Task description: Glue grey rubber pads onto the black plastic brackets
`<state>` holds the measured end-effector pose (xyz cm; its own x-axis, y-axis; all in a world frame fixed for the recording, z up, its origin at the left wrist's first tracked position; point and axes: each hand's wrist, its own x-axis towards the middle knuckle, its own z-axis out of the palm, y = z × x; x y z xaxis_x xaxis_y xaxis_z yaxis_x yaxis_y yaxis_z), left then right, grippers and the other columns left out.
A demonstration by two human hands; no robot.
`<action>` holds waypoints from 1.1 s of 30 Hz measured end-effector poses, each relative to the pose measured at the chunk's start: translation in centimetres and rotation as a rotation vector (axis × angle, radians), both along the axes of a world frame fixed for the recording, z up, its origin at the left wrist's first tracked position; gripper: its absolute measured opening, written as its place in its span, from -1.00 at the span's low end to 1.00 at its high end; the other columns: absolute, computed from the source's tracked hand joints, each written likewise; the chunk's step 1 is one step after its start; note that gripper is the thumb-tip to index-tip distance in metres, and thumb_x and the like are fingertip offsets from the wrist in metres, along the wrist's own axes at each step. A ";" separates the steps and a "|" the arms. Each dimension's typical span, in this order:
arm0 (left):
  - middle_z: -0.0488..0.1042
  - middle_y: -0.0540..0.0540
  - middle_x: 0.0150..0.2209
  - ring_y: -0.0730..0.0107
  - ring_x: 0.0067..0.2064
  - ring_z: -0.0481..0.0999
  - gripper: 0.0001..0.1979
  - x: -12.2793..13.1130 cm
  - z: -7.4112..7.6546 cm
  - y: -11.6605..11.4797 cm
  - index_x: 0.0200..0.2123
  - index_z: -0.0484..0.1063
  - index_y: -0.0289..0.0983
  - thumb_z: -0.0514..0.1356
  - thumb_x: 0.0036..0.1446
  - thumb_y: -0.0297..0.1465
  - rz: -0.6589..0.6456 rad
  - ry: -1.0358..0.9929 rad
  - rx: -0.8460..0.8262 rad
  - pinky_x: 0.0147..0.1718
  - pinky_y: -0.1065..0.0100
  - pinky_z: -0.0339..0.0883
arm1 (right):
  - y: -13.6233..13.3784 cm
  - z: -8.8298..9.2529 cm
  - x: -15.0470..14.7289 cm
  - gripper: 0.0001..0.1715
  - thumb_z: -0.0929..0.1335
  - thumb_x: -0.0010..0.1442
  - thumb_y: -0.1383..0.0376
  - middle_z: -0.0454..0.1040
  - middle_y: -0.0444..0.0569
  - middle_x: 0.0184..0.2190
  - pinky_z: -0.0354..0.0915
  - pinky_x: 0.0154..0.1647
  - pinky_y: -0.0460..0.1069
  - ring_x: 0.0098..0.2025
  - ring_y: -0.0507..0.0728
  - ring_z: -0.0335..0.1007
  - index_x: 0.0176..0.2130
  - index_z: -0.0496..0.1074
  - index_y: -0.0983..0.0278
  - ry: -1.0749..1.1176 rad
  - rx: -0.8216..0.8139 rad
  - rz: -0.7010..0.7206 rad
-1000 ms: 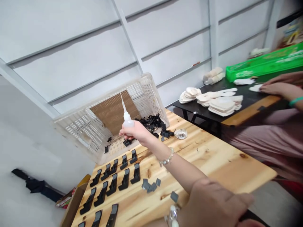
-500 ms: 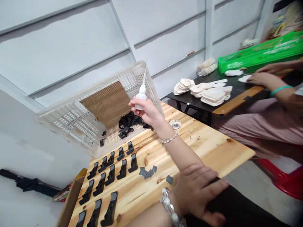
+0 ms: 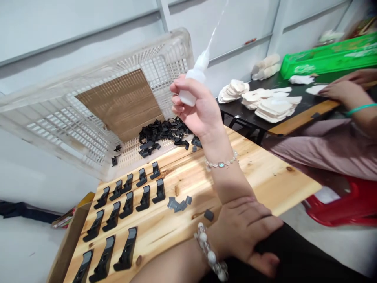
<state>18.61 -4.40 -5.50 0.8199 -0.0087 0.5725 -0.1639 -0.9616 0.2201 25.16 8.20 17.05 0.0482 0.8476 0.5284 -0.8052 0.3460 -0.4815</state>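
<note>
My right hand (image 3: 200, 112) is raised above the wooden table (image 3: 259, 173) and closed around a small white squeeze bottle (image 3: 194, 80), its long thin nozzle pointing up and to the right. My left hand (image 3: 244, 232) lies flat with spread fingers on my dark-clothed lap at the table's near edge, holding nothing. Rows of black plastic clips (image 3: 126, 204) stand on the table to the left. A few small grey pieces (image 3: 178, 203) lie beside them. Loose black parts (image 3: 165, 131) are heaped in a tilted white plastic basket (image 3: 59, 118) just beyond my right hand.
Another person's hand (image 3: 338, 90) rests on a dark table at the right, among stacks of pale flat pieces (image 3: 273, 106) and a green box (image 3: 326, 59). A red stool (image 3: 347, 204) stands on the floor. A cardboard box (image 3: 69, 239) sits at the table's left end.
My right hand has lifted the bottle higher and nearer to me, tilting the nozzle to the right. My left hand has settled flat on my lap. The view has shifted.
</note>
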 end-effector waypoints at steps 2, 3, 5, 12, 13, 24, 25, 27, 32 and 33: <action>0.50 -0.23 -0.12 0.20 -0.06 0.53 -0.17 0.1 0.2 0.0 0.11 0.23 -0.36 -0.08 0.02 0.18 -0.010 -0.002 -0.014 0.15 0.15 0.29 | -0.3 0.1 -0.2 -0.85 0.37 0.16 0.44 0.44 -0.23 -0.50 0.08 -0.55 -0.19 -0.54 -0.13 0.26 -0.34 0.29 0.26 -0.006 0.021 0.006; 0.50 -0.23 -0.13 0.19 -0.07 0.53 -0.18 0.1 0.3 0.0 0.11 0.23 -0.36 -0.07 0.02 0.17 -0.010 0.003 -0.021 0.14 0.14 0.29 | -0.4 0.1 -0.4 -0.85 0.38 0.16 0.43 0.43 -0.24 -0.51 0.08 -0.56 -0.19 -0.54 -0.12 0.24 -0.34 0.29 0.26 -0.010 0.029 0.012; 0.50 -0.24 -0.14 0.19 -0.08 0.54 -0.20 0.2 0.4 -0.2 0.09 0.24 -0.36 -0.06 0.03 0.16 0.002 0.034 -0.035 0.13 0.12 0.31 | -0.6 0.2 -0.6 -0.82 0.40 0.14 0.41 0.37 -0.26 -0.53 0.07 -0.58 -0.17 -0.56 -0.11 0.19 -0.34 0.28 0.24 -0.024 0.033 0.031; 0.53 -0.18 -0.16 0.24 -0.11 0.56 -0.33 0.7 1.1 -1.2 0.04 0.27 -0.36 0.00 0.12 0.09 0.040 0.050 -0.075 0.10 0.20 0.35 | -3.0 1.0 -0.6 -0.80 0.31 0.19 0.46 0.19 -0.27 -0.59 0.02 -0.59 -0.18 -0.60 -0.11 0.07 -0.40 0.21 0.25 -0.047 0.076 0.021; 0.54 -0.18 -0.15 0.24 -0.10 0.56 -0.33 0.7 1.3 -1.2 0.04 0.28 -0.37 0.00 0.13 0.09 0.030 0.044 -0.076 0.11 0.21 0.34 | -3.4 1.1 -0.4 -0.80 0.30 0.19 0.46 0.18 -0.27 -0.59 0.03 -0.59 -0.18 -0.60 -0.11 0.06 -0.40 0.21 0.25 -0.054 0.077 0.025; 0.51 -0.18 0.04 0.32 0.16 0.43 -0.45 0.5 2.8 -1.5 0.14 0.23 -0.40 -0.09 0.33 -0.09 -0.046 0.133 0.017 0.29 0.37 0.09 | -4.3 1.2 0.9 -0.73 0.35 0.08 0.40 -0.09 -0.33 -0.68 -0.17 -0.68 -0.13 -0.70 -0.09 -0.25 -0.44 0.12 0.19 -0.076 -0.016 -0.090; 0.51 -0.17 0.06 0.36 0.17 0.42 -0.50 0.5 2.6 -1.6 0.15 0.23 -0.40 -0.11 0.35 -0.16 -0.030 0.116 0.033 0.31 0.39 0.05 | -4.2 1.2 0.9 -0.70 0.36 0.07 0.39 -0.10 -0.33 -0.68 -0.18 -0.69 -0.13 -0.71 -0.09 -0.27 -0.45 0.10 0.19 -0.090 -0.030 -0.094; 0.50 -0.12 0.08 0.45 0.18 0.41 -0.57 0.6 2.2 -1.8 0.16 0.24 -0.38 -0.14 0.38 -0.29 0.014 0.076 0.054 0.32 0.43 0.00 | -4.2 1.1 0.5 -0.69 0.36 0.05 0.37 -0.09 -0.33 -0.69 -0.21 -0.69 -0.12 -0.72 -0.09 -0.30 -0.46 0.09 0.19 -0.129 -0.052 -0.097; 0.51 -0.03 0.08 0.53 0.14 0.44 -0.61 0.9 1.1 -2.0 0.15 0.24 -0.27 -0.18 0.39 -0.32 0.098 -0.028 0.046 0.30 0.44 0.05 | -5.0 0.8 -1.6 -0.74 0.37 -0.06 0.35 -0.01 -0.32 -0.73 -0.24 -0.66 -0.11 -0.72 -0.10 -0.26 -0.47 0.15 0.21 -0.219 -0.030 -0.139; 0.52 -0.04 0.07 0.51 0.13 0.46 -0.61 1.0 0.9 -2.0 0.15 0.24 -0.27 -0.17 0.38 -0.30 0.092 -0.043 0.040 0.29 0.43 0.07 | -5.0 0.7 -2.1 -0.74 0.38 -0.08 0.33 0.00 -0.33 -0.74 -0.24 -0.66 -0.11 -0.72 -0.11 -0.26 -0.47 0.15 0.21 -0.241 -0.021 -0.143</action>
<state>19.57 -6.39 -4.55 0.7928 0.0417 0.6080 -0.0829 -0.9810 0.1754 23.07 3.23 17.72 0.0435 0.8518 0.5220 -0.6106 0.4362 -0.6610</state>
